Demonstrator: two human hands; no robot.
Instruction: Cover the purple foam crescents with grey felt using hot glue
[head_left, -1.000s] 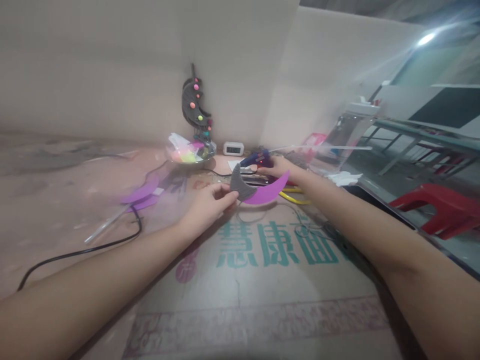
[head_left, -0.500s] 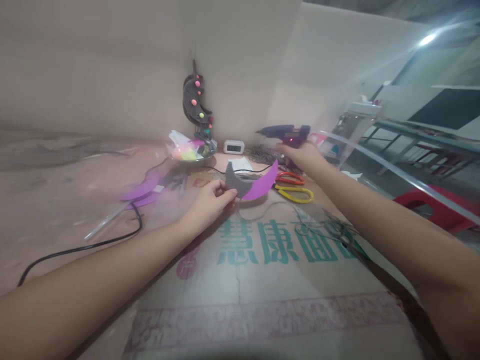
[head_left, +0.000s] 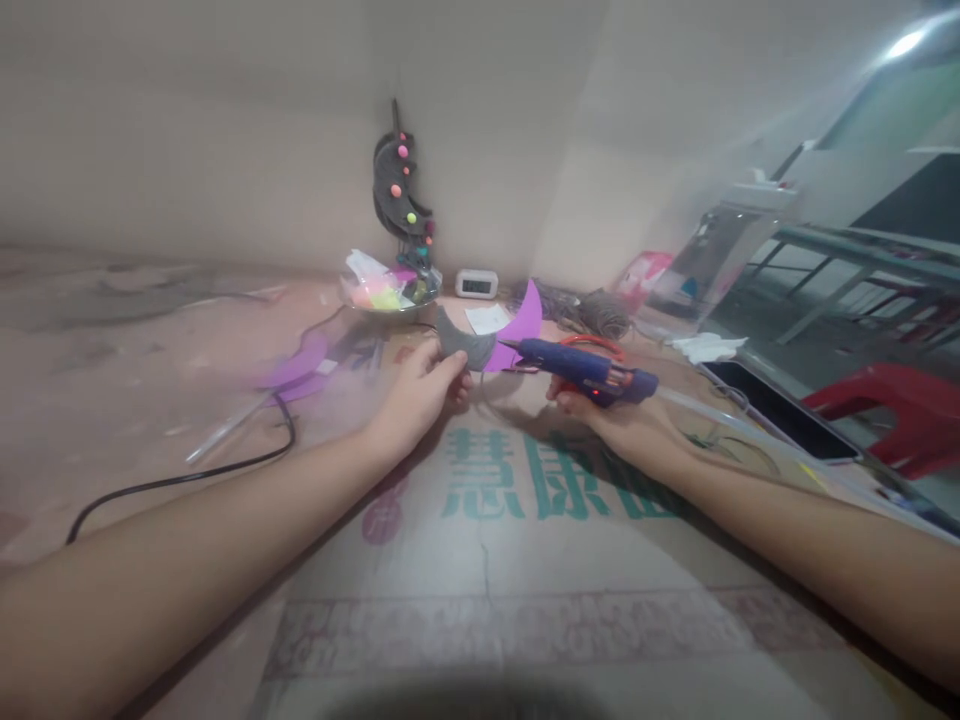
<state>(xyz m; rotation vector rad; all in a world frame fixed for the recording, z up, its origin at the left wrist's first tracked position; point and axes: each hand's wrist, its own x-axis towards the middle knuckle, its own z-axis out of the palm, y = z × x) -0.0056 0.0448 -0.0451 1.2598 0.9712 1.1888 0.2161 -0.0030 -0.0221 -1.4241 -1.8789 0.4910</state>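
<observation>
Between thumb and fingers, my left hand (head_left: 431,390) pinches a crescent moon cutout (head_left: 517,325) by its left part. The crescent is purple on the right, while grey cord or yarn (head_left: 466,345) covers its left half. My right hand (head_left: 600,415) is wrapped round a dark blue hot glue gun (head_left: 585,365) with a small red light glowing on it. The gun's nozzle points left, at the purple face near the edge of the grey part; whether it touches cannot be made out. A clear glue stick (head_left: 697,405) sticks out of the gun's back.
Printed cardboard (head_left: 487,570) lies under my hands. Behind stand a small digital clock (head_left: 477,284), a bowl of craft bits (head_left: 390,295) and a grey moon ornament with pompoms (head_left: 397,190). Grey yarn (head_left: 592,312), red-handled scissors (head_left: 600,343), a phone (head_left: 780,410) and purple cutouts (head_left: 300,370) lie around.
My right hand has brought the glue gun down and toward me, close to the crescent. My left hand still holds the crescent, which sits slightly further left and higher in view.
</observation>
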